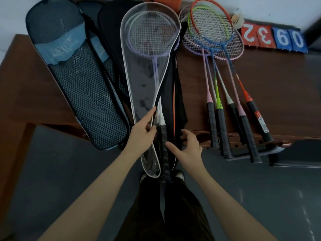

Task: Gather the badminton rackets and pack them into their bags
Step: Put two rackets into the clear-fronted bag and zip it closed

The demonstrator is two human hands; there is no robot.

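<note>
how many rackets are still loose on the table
5, in one overlapping fan on the table's right side, handles over the near edge: pink, green, blue, a second pink, orange. More could be hidden under the bags.

Both bare forearms reach forward from the lower corners and converge toward the middle. The left hand (140,132) has its index finger stretched ahead while thumb and other fingers pinch inward. The right hand (186,147) lies palm down just beside it, thumb pointing left, fingers loosely curled, holding nothing.
</note>
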